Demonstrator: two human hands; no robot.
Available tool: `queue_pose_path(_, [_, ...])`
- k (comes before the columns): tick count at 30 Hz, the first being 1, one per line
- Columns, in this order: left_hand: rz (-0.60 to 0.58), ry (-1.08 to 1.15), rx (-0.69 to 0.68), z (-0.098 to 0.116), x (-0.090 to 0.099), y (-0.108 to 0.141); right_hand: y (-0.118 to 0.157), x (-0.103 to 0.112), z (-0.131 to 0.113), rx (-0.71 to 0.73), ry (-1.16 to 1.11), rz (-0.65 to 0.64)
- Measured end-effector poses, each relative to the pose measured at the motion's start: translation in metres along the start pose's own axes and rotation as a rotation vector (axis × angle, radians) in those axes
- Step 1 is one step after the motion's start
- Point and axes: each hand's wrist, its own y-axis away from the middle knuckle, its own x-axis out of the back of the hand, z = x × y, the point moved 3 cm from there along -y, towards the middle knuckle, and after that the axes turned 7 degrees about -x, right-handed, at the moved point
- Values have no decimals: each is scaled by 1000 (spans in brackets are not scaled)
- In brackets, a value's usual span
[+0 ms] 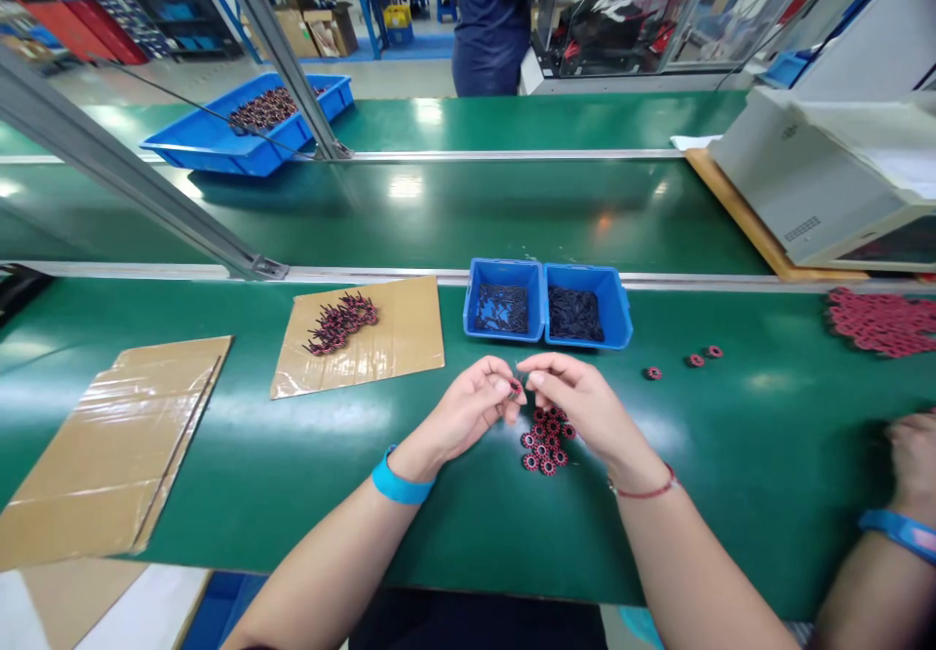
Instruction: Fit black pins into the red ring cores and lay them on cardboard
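Note:
My left hand (474,404), with a blue band on its wrist, pinches a small red and black ring-shaped part (516,388). Close beside it, my right hand (577,399) has thumb and index finger pressed together at the part's upper side; what they grip is too small to make out. A cluster of similar ring parts (542,443) lies on the green table just below my hands. Beyond them stand two blue bins, the left bin (504,334) and the right bin (589,341), both holding small dark pieces.
Ring parts with dark stems (342,324) lie on cardboard (395,338) at left; more cardboard (109,445) is further left. Loose rings (695,361) and a red pile (881,322) lie right. Another person's hand (914,455) rests at the right edge. A metal post (168,197) slants behind.

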Motion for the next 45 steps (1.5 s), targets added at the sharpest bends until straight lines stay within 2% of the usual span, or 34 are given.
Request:
queue_pose_path(3, [-26,-6,18,-1,-1,1,2,-8,2,-53,-62,-95])
queue_pose_path(8, [-16,17,22,-2,0,1,2,-14,3,-8,-87,-92])
queue_pose_path(10, [21,46,-5,-1,0,0,3,-12,2,85,-58,-5])
queue_pose_path(13, [80,97,-41,1,1,-1,6,-5,-3,267,-74,206])
queue_pose_path(16, [99,128,-35,2,0,-1,6,4,-3,298,-128,359])
queue_pose_path(18, [86,134,-22,1,-1,-1,4,5,-1,232,-97,322])
queue_pose_path(21, [57,125,7,-2,-3,1,2,-1,2,152,18,151])
queue_pose_path(26, [67,77,54,-5,-2,1,4,-9,1,185,153,34])
queue_pose_path(34, [10,3,100,-4,-5,5,5,-9,-5,221,206,15])
queue_pose_path(37, [-18,-21,145,-6,-5,6,6,3,-8,271,134,141])
queue_pose_path(39, [2,-19,147,-7,-3,5,6,13,-9,296,89,257])
queue_pose_path(40, [22,-11,139,-6,-2,4,6,16,-9,295,88,276])
queue_pose_path(45, [73,31,103,-5,2,1,5,7,-6,244,256,103])
